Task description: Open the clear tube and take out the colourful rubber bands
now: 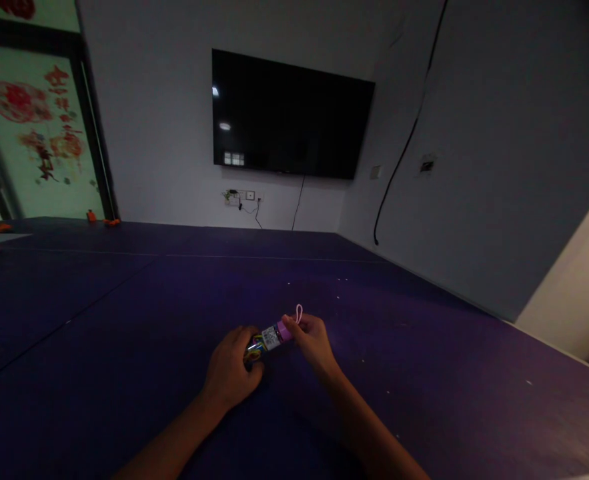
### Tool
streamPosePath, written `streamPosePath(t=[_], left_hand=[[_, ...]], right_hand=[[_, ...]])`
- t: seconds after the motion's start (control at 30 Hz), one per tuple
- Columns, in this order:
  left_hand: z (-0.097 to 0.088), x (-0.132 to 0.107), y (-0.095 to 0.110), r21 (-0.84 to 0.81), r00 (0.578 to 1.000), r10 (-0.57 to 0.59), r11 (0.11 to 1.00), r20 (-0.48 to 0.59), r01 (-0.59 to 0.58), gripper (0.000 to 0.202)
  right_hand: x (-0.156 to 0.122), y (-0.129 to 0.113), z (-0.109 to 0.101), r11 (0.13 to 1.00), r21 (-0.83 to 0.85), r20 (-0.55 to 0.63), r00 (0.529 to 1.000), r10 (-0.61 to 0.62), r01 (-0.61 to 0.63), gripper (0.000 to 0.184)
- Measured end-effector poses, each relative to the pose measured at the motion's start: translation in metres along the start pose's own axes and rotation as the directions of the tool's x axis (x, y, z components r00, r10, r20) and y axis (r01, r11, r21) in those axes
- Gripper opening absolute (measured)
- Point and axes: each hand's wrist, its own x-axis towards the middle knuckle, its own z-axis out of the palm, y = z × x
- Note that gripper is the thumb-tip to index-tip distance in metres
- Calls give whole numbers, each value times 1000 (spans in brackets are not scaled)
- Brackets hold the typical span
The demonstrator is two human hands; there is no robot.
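Both hands meet low over the purple table [424, 373], near its middle. The left hand [231, 370] is closed around the lower end of a small bottle [270, 337], fingers wrapped over its colourful body. The right hand [311, 340] pinches the pink cap [285, 329] at the other end, fingertips together on it. A thin pink loop [299, 312] sticks up from the cap, just above the right hand. The bottle lies tilted between the two hands, close to the tabletop; whether it touches the surface I cannot tell. On the far wall hangs a dark screen [289, 113], with a cable [404, 153] running down the side wall.
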Motion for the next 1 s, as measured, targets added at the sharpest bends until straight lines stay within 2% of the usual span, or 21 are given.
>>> streamPosePath(t=[0.23,0.3,0.37,0.47,0.6,0.67,0.73,0.83,0.93,1.0], left_hand=[[-12,2,4,-84,994,-45,995,101,54,26],[-10,2,3,-204,985,-92,972,143,120,23],[-7,2,0,-359,968,-143,910,204,210,23],[-3,4,-3,-456,953,-172,848,248,271,22],[-3,7,-5,-302,968,-146,931,204,204,27],[-3,8,-6,-178,979,-126,972,159,154,31],[-3,7,-7,-80,989,-96,991,112,106,36],[-1,7,-10,-13,996,-64,998,60,65,44],[1,7,-12,0,997,-43,999,56,43,45],[2,7,-13,11,998,-28,1000,58,27,45]], right_hand=[[-3,4,-2,999,19,70,997,42,-43,42],[-3,1,-3,999,45,147,989,-6,-1,38],[-3,-1,-4,996,79,213,975,-66,50,34],[-2,-2,-5,993,89,200,975,-97,80,33],[0,2,-11,993,30,142,983,-114,111,47],[1,2,-13,994,-59,103,991,-90,97,44],[2,2,-15,990,-126,139,989,-47,65,42],[3,2,-16,998,-24,246,968,-56,64,38],[4,5,-17,995,88,196,978,-69,53,59],[3,6,-16,999,34,165,986,-11,6,51]])
